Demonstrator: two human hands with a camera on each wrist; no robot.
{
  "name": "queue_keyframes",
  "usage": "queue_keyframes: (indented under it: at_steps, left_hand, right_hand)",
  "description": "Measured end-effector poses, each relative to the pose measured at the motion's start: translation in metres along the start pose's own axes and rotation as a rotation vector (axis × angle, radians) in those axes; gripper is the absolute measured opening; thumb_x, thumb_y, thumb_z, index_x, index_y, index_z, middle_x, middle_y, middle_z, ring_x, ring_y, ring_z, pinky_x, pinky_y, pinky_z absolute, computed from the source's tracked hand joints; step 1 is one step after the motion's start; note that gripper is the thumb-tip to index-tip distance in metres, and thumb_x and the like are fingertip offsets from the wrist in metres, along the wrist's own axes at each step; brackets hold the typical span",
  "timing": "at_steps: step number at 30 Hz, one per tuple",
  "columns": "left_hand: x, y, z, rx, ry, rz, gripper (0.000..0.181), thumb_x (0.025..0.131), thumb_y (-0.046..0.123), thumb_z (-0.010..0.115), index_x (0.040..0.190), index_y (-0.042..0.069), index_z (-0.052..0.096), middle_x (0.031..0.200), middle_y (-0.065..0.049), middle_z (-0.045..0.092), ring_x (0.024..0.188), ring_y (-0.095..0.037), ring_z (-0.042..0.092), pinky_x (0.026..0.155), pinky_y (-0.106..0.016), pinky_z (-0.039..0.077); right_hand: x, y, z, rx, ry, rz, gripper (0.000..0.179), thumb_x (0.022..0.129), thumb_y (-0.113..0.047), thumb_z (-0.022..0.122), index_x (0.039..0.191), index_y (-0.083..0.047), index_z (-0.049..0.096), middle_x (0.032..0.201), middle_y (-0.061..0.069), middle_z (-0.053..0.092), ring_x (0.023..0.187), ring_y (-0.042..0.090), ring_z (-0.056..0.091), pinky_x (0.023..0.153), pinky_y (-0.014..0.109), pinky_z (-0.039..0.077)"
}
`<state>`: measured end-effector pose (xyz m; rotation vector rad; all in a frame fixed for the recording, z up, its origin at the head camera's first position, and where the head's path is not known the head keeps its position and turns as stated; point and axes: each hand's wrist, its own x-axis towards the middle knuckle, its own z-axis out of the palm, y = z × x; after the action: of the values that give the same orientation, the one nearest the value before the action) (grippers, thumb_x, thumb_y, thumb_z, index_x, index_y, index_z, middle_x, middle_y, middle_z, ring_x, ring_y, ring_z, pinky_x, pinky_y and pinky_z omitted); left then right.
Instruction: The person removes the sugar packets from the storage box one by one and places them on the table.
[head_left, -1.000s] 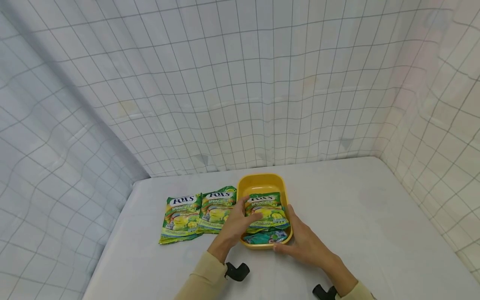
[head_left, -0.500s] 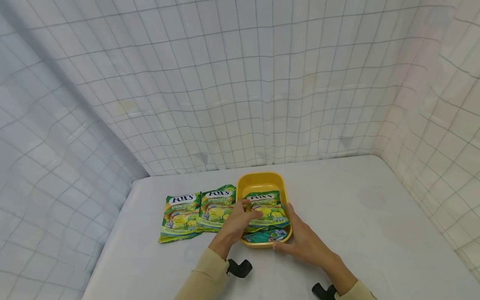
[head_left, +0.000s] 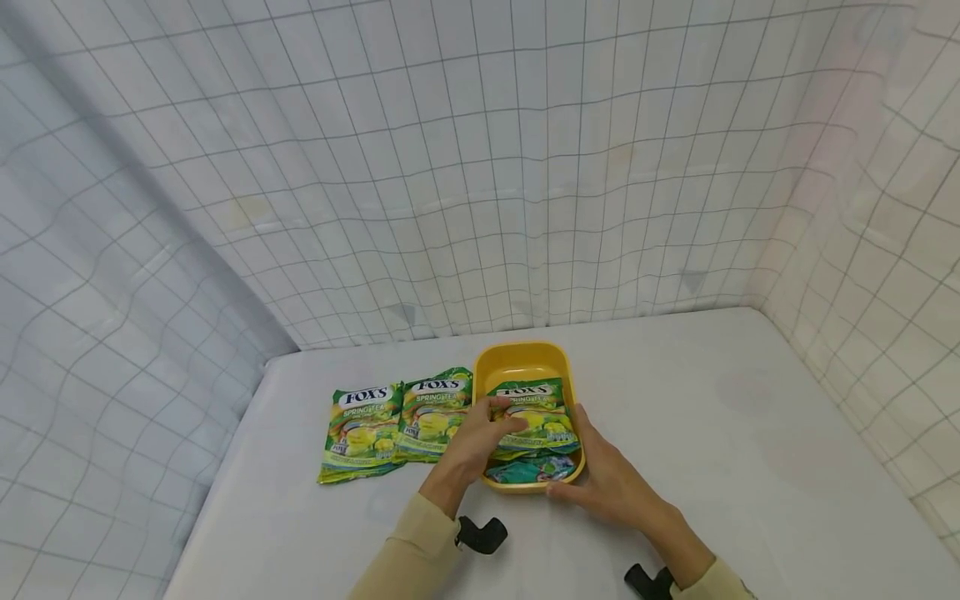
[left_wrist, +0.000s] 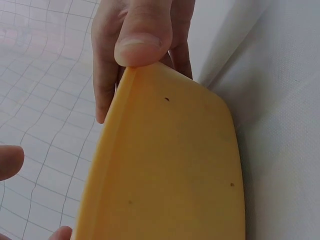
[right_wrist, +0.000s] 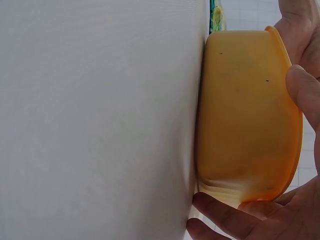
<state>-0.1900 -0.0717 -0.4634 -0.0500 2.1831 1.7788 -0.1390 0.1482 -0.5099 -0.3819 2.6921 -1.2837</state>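
Observation:
A yellow plastic tub (head_left: pixel 521 357) stands on the white table in the head view. Inside lies a green Fox's Spring Tea candy pack (head_left: pixel 551 414), on top of a teal pack (head_left: pixel 528 472) at the near end. My left hand (head_left: pixel 468 443) reaches over the tub's left rim, thumb and forefinger spread apart on the green pack. Around the near right corner, my right hand (head_left: pixel 611 483) holds the tub, its fingers along the right wall. The right wrist view shows the right thumb (right_wrist: pixel 304 90) on the rim and its fingertips low by the tub's wall (right_wrist: pixel 245 110).
Left of the tub, two more green Fox's packs lie flat and side by side, one at the far left (head_left: pixel 363 429) and one close to the tub (head_left: pixel 433 417). White grid-patterned curtains (head_left: pixel 525 167) enclose the table (head_left: pixel 712 417) at the back and sides.
My left thumb and forefinger have shifted slightly to the right over the green pack. The right hand keeps its hold on the tub, which stays in place.

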Motion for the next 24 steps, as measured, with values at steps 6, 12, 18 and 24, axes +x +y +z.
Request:
queue_keyframes:
  at_steps: [6, 12, 18, 24]
  left_hand:
    - [0.002, -0.001, -0.001, -0.119, -0.020, 0.080, 0.056, 0.096, 0.014, 0.070, 0.141, -0.008, 0.045, 0.146, -0.024, 0.045, 0.133, -0.038, 0.043, 0.114, -0.056, 0.030]
    - [0.005, 0.000, -0.002, -0.199, 0.015, 0.099, 0.052, 0.099, 0.011, 0.067, 0.141, -0.007, 0.044, 0.156, -0.025, 0.033, 0.145, -0.042, 0.029, 0.119, -0.059, 0.021]
    - [0.010, 0.001, 0.001, -0.170, 0.070, 0.066, 0.052, 0.098, 0.012, 0.069, 0.142, -0.004, 0.047, 0.156, -0.022, 0.036, 0.141, -0.039, 0.035, 0.116, -0.056, 0.029]
    - [0.015, 0.000, 0.002, -0.109, 0.085, 0.064, 0.054, 0.098, 0.011, 0.068, 0.144, -0.005, 0.046, 0.157, -0.022, 0.036, 0.144, -0.041, 0.032, 0.116, -0.058, 0.028]
  right_hand:
    - [0.000, 0.001, 0.000, -0.010, 0.002, -0.010, 0.131, 0.077, -0.062, 0.083, 0.164, -0.009, 0.000, 0.168, 0.013, 0.013, 0.151, 0.033, 0.024, 0.118, 0.053, 0.027]
    - [0.000, 0.001, 0.000, -0.011, 0.011, -0.013, 0.130, 0.078, -0.059, 0.083, 0.164, -0.009, 0.001, 0.168, 0.014, 0.014, 0.150, 0.034, 0.024, 0.118, 0.053, 0.027]
    - [0.000, 0.000, 0.000, -0.001, 0.007, -0.012, 0.130, 0.078, -0.058, 0.084, 0.164, -0.009, 0.000, 0.168, 0.013, 0.013, 0.151, 0.033, 0.022, 0.119, 0.053, 0.025]
    - [0.000, -0.001, 0.000, -0.010, 0.015, -0.013, 0.129, 0.077, -0.057, 0.084, 0.165, -0.009, 0.002, 0.168, 0.013, 0.014, 0.151, 0.033, 0.022, 0.118, 0.053, 0.026]
